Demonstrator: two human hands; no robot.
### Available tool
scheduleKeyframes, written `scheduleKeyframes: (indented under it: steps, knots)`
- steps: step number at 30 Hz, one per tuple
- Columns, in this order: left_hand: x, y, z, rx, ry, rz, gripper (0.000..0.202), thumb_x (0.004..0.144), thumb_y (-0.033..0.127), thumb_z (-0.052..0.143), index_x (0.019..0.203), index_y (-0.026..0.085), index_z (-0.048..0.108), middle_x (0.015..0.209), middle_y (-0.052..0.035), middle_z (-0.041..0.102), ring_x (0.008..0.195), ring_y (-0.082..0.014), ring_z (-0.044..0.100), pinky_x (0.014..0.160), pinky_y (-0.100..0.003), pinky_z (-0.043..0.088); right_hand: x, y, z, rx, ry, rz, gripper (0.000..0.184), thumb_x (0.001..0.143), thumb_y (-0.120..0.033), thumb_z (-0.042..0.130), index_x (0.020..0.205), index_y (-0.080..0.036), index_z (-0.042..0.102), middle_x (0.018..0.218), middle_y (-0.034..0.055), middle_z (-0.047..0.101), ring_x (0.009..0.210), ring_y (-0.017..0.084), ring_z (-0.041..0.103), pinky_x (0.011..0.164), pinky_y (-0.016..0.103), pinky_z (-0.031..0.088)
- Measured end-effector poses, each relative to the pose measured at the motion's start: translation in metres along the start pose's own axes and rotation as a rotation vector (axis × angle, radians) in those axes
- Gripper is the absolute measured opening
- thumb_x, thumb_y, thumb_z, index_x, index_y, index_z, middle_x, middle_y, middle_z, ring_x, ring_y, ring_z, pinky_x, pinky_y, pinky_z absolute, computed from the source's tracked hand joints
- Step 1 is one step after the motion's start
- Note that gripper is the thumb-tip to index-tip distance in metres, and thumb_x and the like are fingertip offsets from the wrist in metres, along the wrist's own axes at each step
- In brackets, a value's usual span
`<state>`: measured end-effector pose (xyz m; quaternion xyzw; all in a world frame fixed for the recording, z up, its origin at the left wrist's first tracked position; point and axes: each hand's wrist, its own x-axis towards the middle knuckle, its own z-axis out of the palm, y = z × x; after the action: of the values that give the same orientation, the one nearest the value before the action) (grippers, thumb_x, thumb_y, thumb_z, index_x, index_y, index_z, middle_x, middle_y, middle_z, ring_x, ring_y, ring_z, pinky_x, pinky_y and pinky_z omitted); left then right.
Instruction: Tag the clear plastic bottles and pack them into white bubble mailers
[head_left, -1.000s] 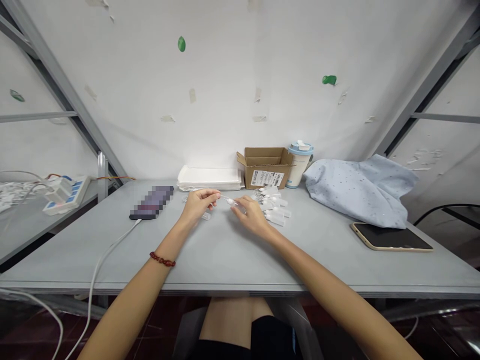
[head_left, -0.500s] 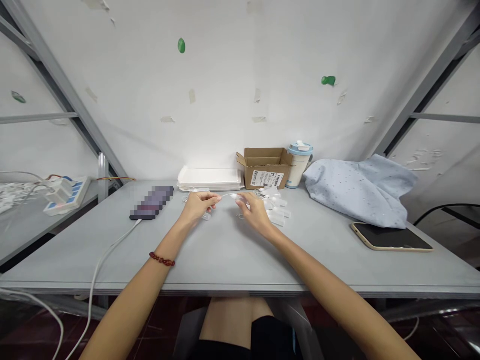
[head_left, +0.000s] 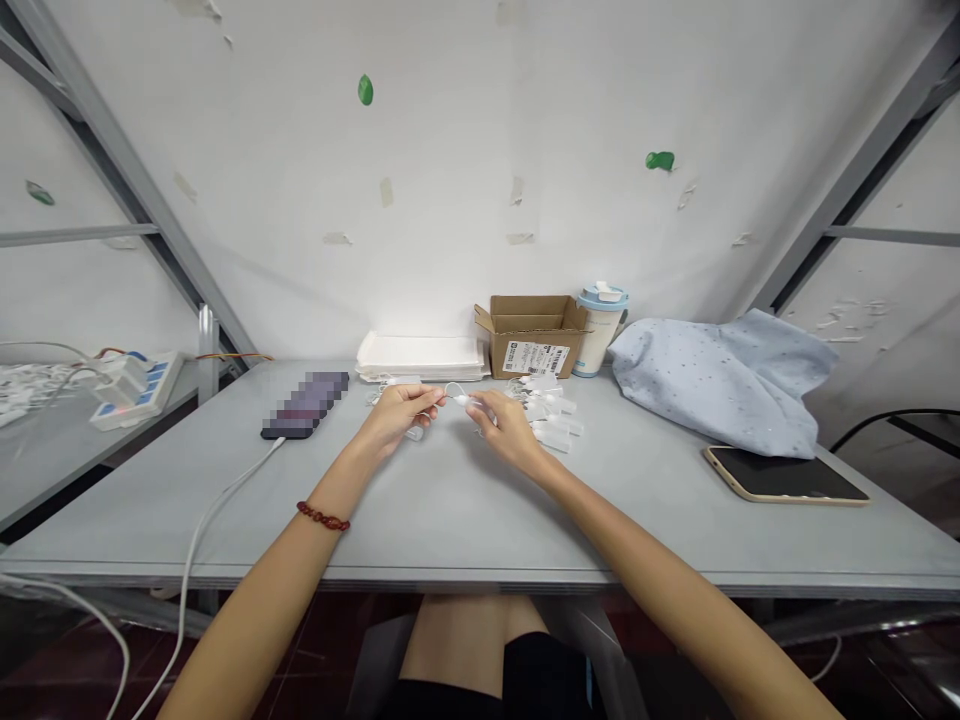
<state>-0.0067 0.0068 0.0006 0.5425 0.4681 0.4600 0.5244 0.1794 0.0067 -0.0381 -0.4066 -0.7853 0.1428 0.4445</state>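
Observation:
Over the middle of the grey table, a small white piece (head_left: 461,400) with a thin white cord (head_left: 454,386) is stretched between my hands. My left hand (head_left: 396,415) pinches the cord side between thumb and fingertips. The fingertips of my right hand (head_left: 507,422) are closed on the white piece. The cord arches up in a small loop between the two hands. Several white and clear plastic pieces with cords (head_left: 553,434) lie in a pile just beyond and right of my right hand. Another clear piece (head_left: 415,433) lies beside my left hand, partly hidden by it.
Along the wall stand a stack of white sheets or trays (head_left: 421,362), an open cardboard box (head_left: 536,358) and a lidded cup (head_left: 596,342). To the right are a pale blue cloth (head_left: 712,385) and a phone (head_left: 787,475). A cabled phone (head_left: 304,408) lies left.
My hands have drawn slightly closer together, the right one shifting a little left. The cord between them, nearly straight before, now bows up into a loop.

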Motion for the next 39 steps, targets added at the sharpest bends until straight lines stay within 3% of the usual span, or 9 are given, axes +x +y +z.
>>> scheduleKeyframes:
  steps: [6, 26, 39]
  knots:
    - [0.0007, -0.0019, 0.0002, 0.026, -0.028, 0.0, 0.038, 0.058, 0.046, 0.078, 0.069, 0.012, 0.068, 0.065, -0.0039, 0.059, 0.057, -0.0103, 0.05, 0.051, -0.023, 0.039, -0.0002, -0.0029, -0.0003, 0.0, -0.016, -0.005, 0.024, 0.09, -0.028, 0.046, 0.099, -0.014, 0.064, 0.09, 0.0088, 0.065, 0.085, 0.019, 0.057, 0.075, 0.031, 0.043]
    - [-0.0015, 0.0001, 0.0001, -0.064, -0.082, -0.054, 0.031, 0.061, 0.039, 0.077, 0.069, 0.012, 0.066, 0.064, -0.0012, 0.056, 0.056, -0.0084, 0.047, 0.051, -0.023, 0.035, -0.0009, -0.0051, -0.0017, -0.013, -0.026, 0.0, 0.026, 0.091, -0.031, 0.044, 0.098, -0.016, 0.064, 0.087, 0.0074, 0.065, 0.081, 0.017, 0.056, 0.074, 0.029, 0.041]
    - [0.0017, -0.0086, 0.0029, 0.11, -0.05, 0.01, 0.033, 0.065, 0.044, 0.072, 0.068, 0.012, 0.064, 0.059, -0.0008, 0.056, 0.054, -0.0098, 0.049, 0.056, -0.025, 0.039, -0.0021, -0.0079, -0.0009, -0.066, -0.096, 0.027, 0.021, 0.091, -0.023, 0.044, 0.087, -0.014, 0.063, 0.077, 0.0045, 0.062, 0.068, 0.014, 0.052, 0.065, 0.025, 0.037]
